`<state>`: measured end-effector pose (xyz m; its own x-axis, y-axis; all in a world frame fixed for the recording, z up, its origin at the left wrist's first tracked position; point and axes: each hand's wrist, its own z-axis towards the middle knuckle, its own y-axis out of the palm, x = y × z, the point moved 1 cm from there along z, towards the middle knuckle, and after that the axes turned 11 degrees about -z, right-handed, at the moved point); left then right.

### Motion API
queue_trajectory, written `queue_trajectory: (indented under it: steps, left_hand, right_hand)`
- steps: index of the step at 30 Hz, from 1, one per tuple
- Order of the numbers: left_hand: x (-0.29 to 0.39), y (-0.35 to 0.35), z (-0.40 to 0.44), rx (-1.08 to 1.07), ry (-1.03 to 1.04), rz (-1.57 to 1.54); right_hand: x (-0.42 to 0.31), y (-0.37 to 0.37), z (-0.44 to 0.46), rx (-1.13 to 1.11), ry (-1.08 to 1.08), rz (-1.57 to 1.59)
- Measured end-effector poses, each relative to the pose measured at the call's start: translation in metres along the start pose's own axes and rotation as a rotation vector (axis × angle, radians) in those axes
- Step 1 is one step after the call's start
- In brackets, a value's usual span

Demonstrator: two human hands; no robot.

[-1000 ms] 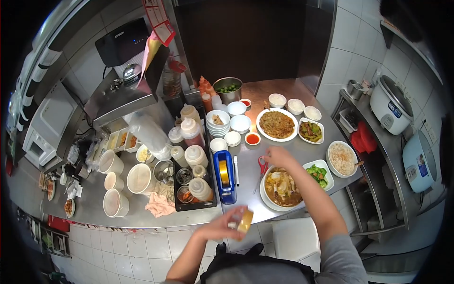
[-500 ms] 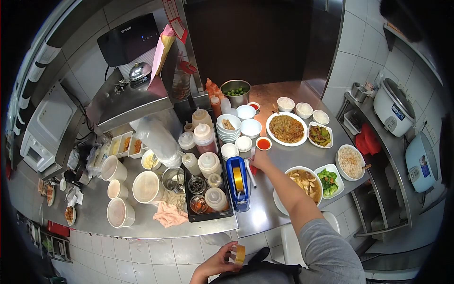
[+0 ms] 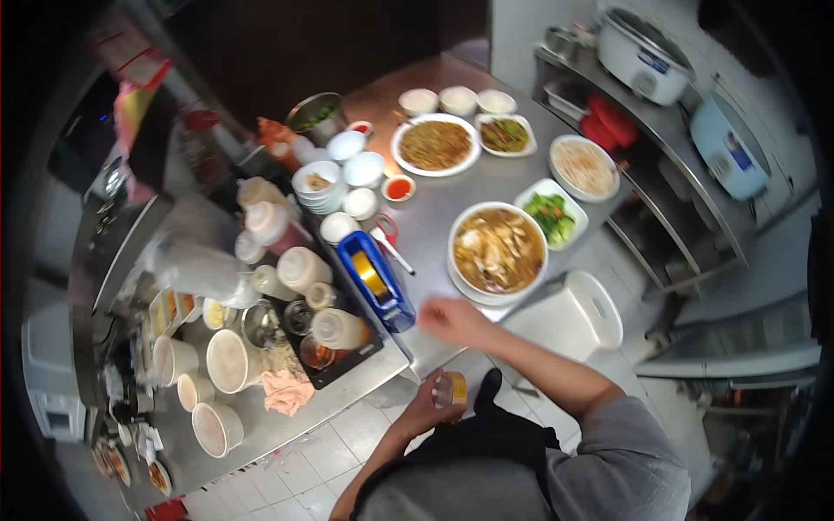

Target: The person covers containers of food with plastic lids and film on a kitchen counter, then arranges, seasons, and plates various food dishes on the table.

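Observation:
My left hand (image 3: pixel 426 406) is closed around a roll of clear tape with a yellowish rim (image 3: pixel 450 390), held low in front of my body, off the counter edge. My right hand (image 3: pixel 453 320) is blurred, its fingers curled inward; whether something is in them is hidden. It hovers just right of a blue tape dispenser (image 3: pixel 395 308) that holds a yellow roll. Beyond the dispenser lie red-handled scissors (image 3: pixel 387 229) and a white pen-like stick (image 3: pixel 395 253). A big bowl of brown soup (image 3: pixel 498 250) stands to the right of that hand.
Across the counter stand a noodle plate (image 3: pixel 436 144), a broccoli dish (image 3: pixel 550 217), a rice bowl (image 3: pixel 584 168) and a red sauce dish (image 3: pixel 399 188). Sauce bottles fill a black tray (image 3: pixel 358 364) on the left. A white stool (image 3: pixel 569 321) stands below the counter's right edge.
My right hand has drawn back from the scissors toward me, beside the dispenser. The scissors and pen-like stick are now uncovered. My view has turned right; my left hand keeps the tape roll.

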<state>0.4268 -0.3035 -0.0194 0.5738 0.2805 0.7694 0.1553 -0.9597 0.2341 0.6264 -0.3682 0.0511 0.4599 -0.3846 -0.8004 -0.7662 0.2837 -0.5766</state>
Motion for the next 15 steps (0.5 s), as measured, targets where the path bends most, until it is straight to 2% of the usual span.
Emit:
queue_trajectory:
  steps: [2,4,5,7,8,10,12,14,15]
  left_hand:
    - [-0.004,0.009,0.013,0.009,0.186,0.408]
    - [0.0,0.022,0.025,-0.045,0.329,0.691]
    - [-0.002,0.034,0.029,-0.027,0.454,0.752]
    - [-0.024,0.038,0.05,-0.059,0.505,0.735]
    - [-0.034,0.038,0.059,-0.062,0.533,0.726]
    - [-0.042,0.039,0.061,-0.039,0.404,0.773]
    - [-0.071,0.026,0.061,-0.041,0.342,0.806]
    - [-0.089,0.004,0.049,-0.088,0.292,0.768]
    - [-0.104,-0.008,0.038,-0.061,0.249,0.744]
  right_hand:
    - [0.029,0.042,-0.069,0.136,0.011,-0.116]
    - [0.07,0.081,-0.112,0.034,0.337,0.117]
    - [0.088,0.095,-0.123,0.04,0.411,0.486]
    - [0.124,0.126,-0.134,0.028,0.528,1.227]
    - [0.15,0.14,-0.135,0.066,0.621,1.276]
    - [0.21,0.162,-0.121,0.13,0.791,1.348]
    - [0.263,0.191,-0.093,0.277,0.844,1.208]
    - [0.283,0.208,-0.052,0.393,0.913,1.051]
    - [0.296,0.216,-0.033,0.338,0.78,1.136]
